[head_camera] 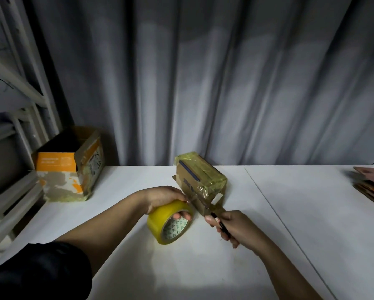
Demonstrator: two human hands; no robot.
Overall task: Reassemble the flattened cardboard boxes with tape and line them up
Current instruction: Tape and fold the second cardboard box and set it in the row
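Gripping the tape roll (169, 221) with the left hand (166, 197), right hand (236, 228) pinching a dark cutter (221, 227) at the taped box (200, 180) edge mid-frame; bare worktop (311, 213) at right

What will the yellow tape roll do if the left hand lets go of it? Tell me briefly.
The tape roll is round and tilted on its curved edge on the white table, so it would probably roll or flop flat. The left hand, fingers through the core, seems to steady it. Its glossy surface may be slippery.
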